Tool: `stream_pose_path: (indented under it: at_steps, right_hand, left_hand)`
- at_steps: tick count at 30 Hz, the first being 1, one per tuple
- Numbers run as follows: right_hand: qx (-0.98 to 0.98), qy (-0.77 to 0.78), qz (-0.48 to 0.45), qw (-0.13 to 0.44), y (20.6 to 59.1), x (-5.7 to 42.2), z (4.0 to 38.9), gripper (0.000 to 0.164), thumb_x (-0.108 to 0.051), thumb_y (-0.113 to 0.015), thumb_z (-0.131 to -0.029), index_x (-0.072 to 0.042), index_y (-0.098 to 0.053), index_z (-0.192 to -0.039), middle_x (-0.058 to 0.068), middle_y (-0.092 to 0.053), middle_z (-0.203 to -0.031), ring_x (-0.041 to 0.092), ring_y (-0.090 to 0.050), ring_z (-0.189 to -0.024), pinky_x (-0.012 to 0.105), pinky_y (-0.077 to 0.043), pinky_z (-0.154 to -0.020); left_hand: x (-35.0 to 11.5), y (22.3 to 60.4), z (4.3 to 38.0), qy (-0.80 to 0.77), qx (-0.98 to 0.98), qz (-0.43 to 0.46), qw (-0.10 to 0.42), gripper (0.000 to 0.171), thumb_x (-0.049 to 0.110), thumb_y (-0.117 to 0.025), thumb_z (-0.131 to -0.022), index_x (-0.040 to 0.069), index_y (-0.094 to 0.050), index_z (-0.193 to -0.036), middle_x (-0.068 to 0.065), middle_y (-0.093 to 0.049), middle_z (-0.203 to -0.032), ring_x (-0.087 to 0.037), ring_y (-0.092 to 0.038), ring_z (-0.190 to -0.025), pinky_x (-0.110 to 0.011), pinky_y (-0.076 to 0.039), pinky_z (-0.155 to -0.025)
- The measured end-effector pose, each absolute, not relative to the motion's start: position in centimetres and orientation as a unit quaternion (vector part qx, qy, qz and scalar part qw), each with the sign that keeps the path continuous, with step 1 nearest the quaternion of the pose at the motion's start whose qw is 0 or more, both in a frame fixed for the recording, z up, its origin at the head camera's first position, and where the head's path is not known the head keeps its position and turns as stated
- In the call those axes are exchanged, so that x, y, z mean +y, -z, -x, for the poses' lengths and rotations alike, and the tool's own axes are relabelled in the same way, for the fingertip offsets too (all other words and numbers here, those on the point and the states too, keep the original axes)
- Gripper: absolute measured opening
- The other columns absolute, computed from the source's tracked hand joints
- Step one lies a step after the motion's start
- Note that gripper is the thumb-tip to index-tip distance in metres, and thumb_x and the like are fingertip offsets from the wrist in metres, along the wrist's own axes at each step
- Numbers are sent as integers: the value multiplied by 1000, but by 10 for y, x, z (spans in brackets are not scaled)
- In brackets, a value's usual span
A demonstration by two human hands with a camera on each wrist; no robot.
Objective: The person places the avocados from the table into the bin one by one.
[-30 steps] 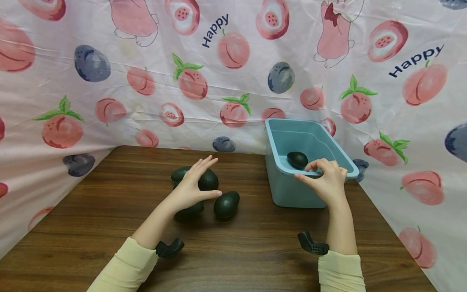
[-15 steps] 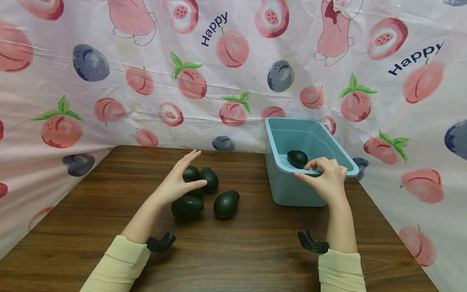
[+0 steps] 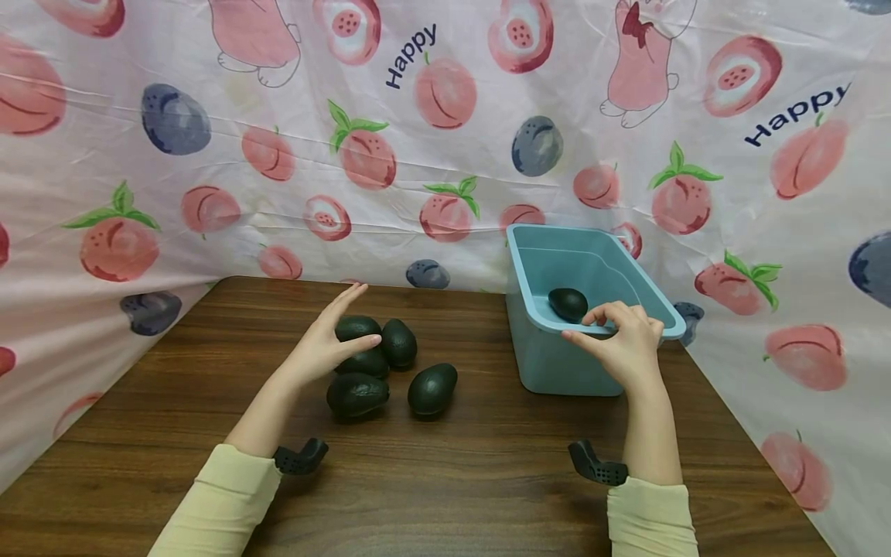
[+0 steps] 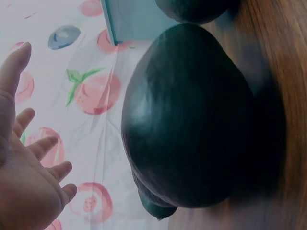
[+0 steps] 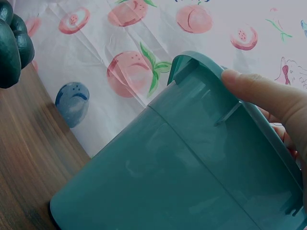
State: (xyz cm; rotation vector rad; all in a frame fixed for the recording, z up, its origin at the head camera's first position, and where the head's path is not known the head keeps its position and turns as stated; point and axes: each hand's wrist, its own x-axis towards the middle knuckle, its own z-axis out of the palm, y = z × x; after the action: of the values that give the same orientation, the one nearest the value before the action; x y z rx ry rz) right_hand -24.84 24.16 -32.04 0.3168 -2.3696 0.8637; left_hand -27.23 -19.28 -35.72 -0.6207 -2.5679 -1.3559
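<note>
Several dark green avocados (image 3: pixel 432 389) lie in a loose group on the wooden table, left of centre. Over the group's left side my left hand (image 3: pixel 316 346) is held with fingers straight and thumb spread, holding nothing. One avocado (image 4: pixel 187 120) fills the middle of the left wrist view, apart from the left hand (image 4: pixel 29 158). My right hand (image 3: pixel 625 344) pinches the near rim of a blue plastic bin (image 3: pixel 567 363), thumb outside and fingers over the edge. The right wrist view shows that thumb on the bin (image 5: pixel 168 158). Inside the bin rests a single avocado (image 3: pixel 568 305).
The brown wooden table (image 3: pixel 452 495) ends at a fruit-printed cloth (image 3: pixel 390 193) hung behind and at the right side. The bin stands at the table's back right. A black wrist mount (image 3: pixel 301 456) juts from the left wrist, another (image 3: pixel 597 464) from the right.
My left hand has drawn back to the left, away from the avocados, uncovering more of them. The right hand, the bin and the avocados have stayed in place.
</note>
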Motion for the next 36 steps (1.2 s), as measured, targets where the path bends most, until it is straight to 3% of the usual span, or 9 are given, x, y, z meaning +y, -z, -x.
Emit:
stream_pose_path:
  at_steps: [4, 10, 36]
  right_hand:
    - [-889, -328, -119, 295, 321, 242, 249, 31, -29, -87, -70, -11, -65, -82, 5, -61, -84, 20, -39, -84, 52, -16, -86]
    - [-891, -325, -119, 295, 323, 243, 250, 32, -31, -87, -70, -12, -64, -82, 4, -60, -84, 21, -40, -85, 51, -16, -86]
    - [-890, -324, -117, 300, 321, 241, 248, 32, -29, -87, -70, -11, -63, -81, 5, -60, -84, 19, -38, -83, 51, -15, -86]
  left_hand:
    - [-198, 359, 275, 462, -858, 206, 90, 82, 31, -72, -87, 28, -24, -153, -6, -16, -158, -31, -15, -142, -61, -19, -106]
    - [-206, 363, 278, 474, -857, 184, 81, 79, 29, -70, -89, 26, -24, -153, -6, -17, -158, -34, -12, -142, -67, -15, -104]
    - [-234, 393, 298, 497, -859, 105, 68, 76, 38, -63, -93, 17, -22, -154, -19, -16, -156, -43, -9, -141, -67, -12, -104]
